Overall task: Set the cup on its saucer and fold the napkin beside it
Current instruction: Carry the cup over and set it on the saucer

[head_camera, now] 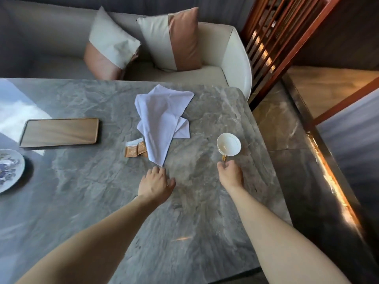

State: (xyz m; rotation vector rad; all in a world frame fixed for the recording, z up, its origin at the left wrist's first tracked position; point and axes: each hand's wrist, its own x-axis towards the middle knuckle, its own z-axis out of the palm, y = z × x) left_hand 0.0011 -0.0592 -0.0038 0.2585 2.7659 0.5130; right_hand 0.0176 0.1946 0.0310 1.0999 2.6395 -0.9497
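A white cup (pixel 228 144) with a gold handle stands upright on the marble table (pixel 205 212), near its right edge. My right hand (pixel 230 174) reaches it from the near side, with fingertips pinched on the handle. A crumpled white napkin (pixel 162 117) lies mid-table, its narrow tip pointing toward me. My left hand (pixel 156 182) rests on the table just below that tip, fingers spread and touching it, thumb off to the side. A blue-patterned saucer (pixel 8 171) sits at the far left edge, partly cut off by the frame.
Brown and white sugar packets (pixel 134 148) lie partly under the napkin's left side. A flat wooden tray (pixel 59 133) sits left of centre. Behind the table is a sofa with two cushions (pixel 172 39). A wooden slatted screen (pixel 272 42) stands to the right.
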